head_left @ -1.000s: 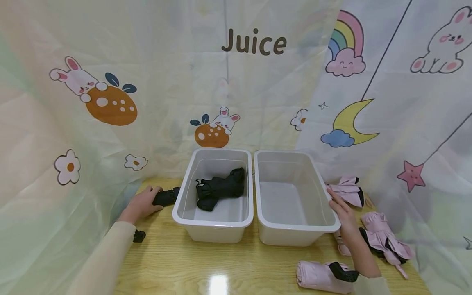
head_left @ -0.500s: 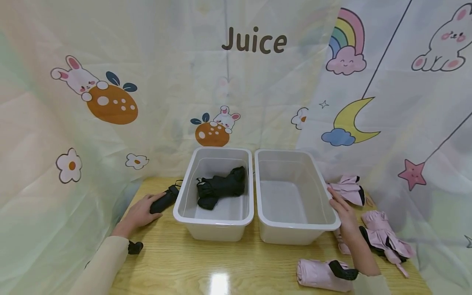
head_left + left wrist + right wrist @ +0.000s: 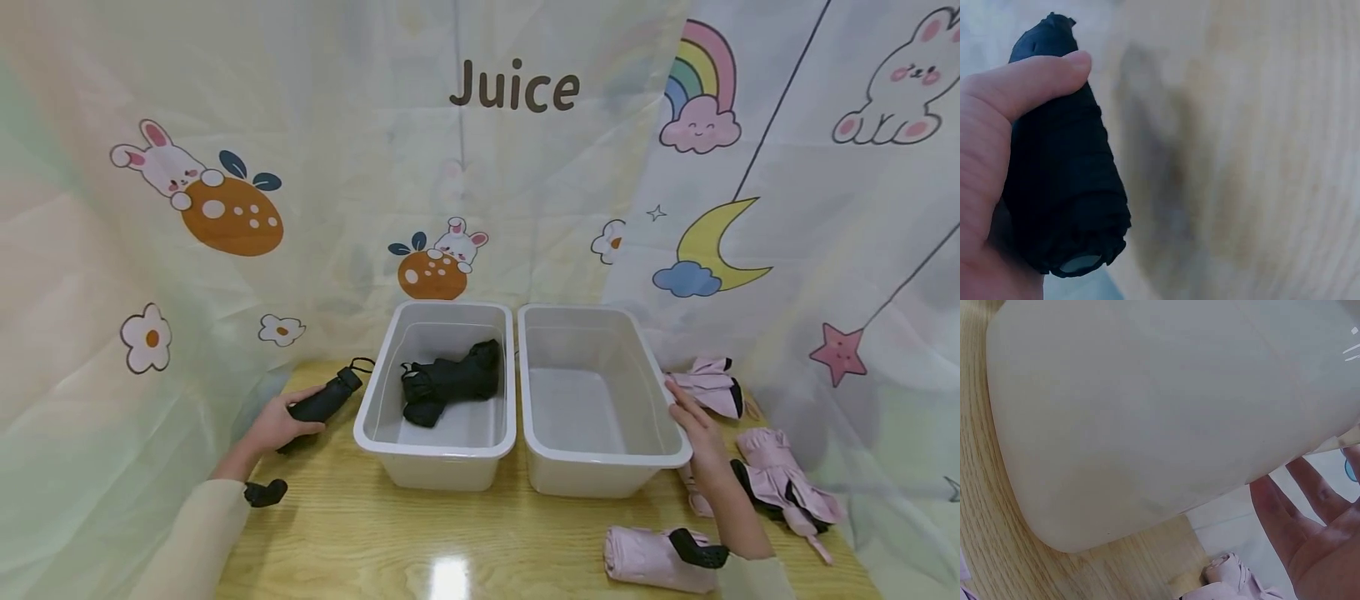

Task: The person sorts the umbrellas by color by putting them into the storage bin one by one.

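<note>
Where printed cloth [image 3: 525, 183] hangs, wood-grain table [image 3: 360, 537], held black umbrella [image 3: 322, 405]

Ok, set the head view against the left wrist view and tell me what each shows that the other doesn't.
Only the head view: the left white bin with a black bundle inside, the right white bin, the right hand against that bin's rim, and the pink bundles.
Only the left wrist view: a pale disc on the end of the black umbrella.
Both: the left hand gripping that umbrella, and the wooden table.
</note>
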The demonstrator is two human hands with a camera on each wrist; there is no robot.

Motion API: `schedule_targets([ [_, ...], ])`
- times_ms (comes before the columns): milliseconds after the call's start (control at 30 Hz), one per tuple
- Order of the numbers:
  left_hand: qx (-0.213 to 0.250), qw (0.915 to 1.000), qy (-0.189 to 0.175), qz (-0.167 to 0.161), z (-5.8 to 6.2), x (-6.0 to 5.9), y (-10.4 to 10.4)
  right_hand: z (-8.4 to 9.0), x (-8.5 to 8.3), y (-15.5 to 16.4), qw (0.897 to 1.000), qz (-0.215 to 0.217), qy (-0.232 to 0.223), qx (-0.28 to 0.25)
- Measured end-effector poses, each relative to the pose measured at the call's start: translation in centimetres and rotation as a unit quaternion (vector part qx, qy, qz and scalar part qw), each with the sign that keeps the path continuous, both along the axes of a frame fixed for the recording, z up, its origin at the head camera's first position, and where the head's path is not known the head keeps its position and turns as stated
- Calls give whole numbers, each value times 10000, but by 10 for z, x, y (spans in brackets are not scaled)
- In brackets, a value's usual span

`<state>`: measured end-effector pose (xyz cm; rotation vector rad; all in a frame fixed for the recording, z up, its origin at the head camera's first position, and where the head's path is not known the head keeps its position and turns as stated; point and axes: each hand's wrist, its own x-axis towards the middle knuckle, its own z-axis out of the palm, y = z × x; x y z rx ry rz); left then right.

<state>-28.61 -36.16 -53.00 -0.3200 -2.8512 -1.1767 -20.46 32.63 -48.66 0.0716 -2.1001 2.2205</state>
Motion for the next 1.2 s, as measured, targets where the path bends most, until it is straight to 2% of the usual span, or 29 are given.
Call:
schedule_targets([
  [167,427,9990,9,-140,27,3,-1,0,-1,1,10000,-31,-21,75],
  [333,586,9978,100,-305,58,5,1,0,-2,2,9996,-110,-179,208],
  [500,485,9979,70,-433,93,1,8,1,-3,3,9998,-34,-130,165],
  [633,384,9970,-16,-676,116,-8,17,0,-2,3,9999,-16,-86,119],
  [900,103,9944,18,-1053,146,-27,50,-1,-2,1,10000,-26,-29,40],
  [1200,12,9874,-86,-1583,168,-53,99,0,-2,1,10000,-14,19,91],
])
